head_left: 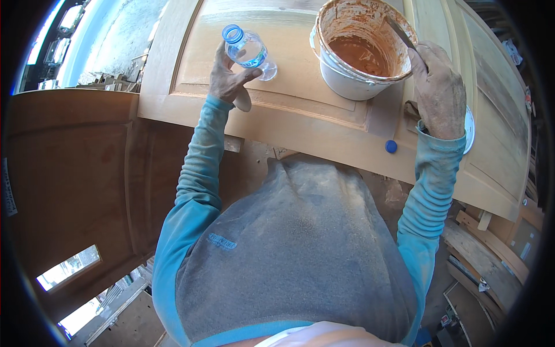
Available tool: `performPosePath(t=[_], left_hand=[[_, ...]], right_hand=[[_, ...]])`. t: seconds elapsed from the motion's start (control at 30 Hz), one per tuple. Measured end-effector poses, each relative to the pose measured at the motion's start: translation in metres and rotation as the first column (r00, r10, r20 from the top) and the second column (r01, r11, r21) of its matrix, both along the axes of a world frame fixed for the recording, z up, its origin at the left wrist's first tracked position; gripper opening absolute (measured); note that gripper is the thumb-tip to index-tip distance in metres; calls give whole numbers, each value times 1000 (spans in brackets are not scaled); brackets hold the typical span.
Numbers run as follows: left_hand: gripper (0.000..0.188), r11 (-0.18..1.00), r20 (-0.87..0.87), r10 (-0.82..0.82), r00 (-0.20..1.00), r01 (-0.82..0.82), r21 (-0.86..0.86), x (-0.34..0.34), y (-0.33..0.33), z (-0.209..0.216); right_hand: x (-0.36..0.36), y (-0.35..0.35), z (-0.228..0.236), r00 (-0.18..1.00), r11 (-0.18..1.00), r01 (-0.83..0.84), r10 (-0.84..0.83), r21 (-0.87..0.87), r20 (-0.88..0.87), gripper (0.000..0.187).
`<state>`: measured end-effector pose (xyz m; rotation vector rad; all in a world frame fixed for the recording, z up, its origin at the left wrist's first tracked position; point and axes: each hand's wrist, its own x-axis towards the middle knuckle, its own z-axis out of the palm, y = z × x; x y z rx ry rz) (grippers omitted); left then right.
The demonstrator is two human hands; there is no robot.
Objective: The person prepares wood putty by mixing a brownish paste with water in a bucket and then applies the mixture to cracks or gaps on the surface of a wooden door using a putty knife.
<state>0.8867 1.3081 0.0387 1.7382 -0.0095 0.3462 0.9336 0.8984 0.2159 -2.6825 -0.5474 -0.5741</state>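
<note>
My left hand (230,78) is wrapped round a clear plastic water bottle (252,51). The bottle has no cap on, and its blue-rimmed mouth tilts toward the upper left. On the right, my right hand (437,87) grips a flat, dark spatula-like blade (400,32), whose far end reaches over the bucket's mouth. The white bucket (352,87) stands on a wooden panel door (277,115) and holds reddish-brown paste (359,53), with smears up its inner wall. A blue bottle cap (391,146) lies near the door's front edge.
Part of a white round lid (469,130) shows beside my right wrist. A darker brown wooden panel (69,191) stands at the left. Wooden boards (488,260) are stacked at the lower right. The door's near edge runs in front of my body.
</note>
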Motion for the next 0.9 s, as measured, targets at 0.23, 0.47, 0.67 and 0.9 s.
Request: performPosePath(t=[0.23, 0.47, 0.67, 0.9], left_hand=[[103, 945, -152, 322, 934, -328, -14, -46, -6, -28], [70, 813, -147, 545, 825, -478, 331, -48, -8, -51], [21, 623, 314, 414, 855, -517, 587, -76, -79, -11], [49, 645, -12, -505, 863, 386, 659, -68, -284, 19]], right_hand=[[-4, -20, 5, 989, 959, -145, 131, 243, 71, 28], [-11, -33, 8, 989, 926, -145, 142, 348, 35, 26], [-14, -65, 8, 994, 941, -89, 105, 325, -31, 31], [-22, -60, 6, 976, 896, -184, 216, 404, -35, 23]])
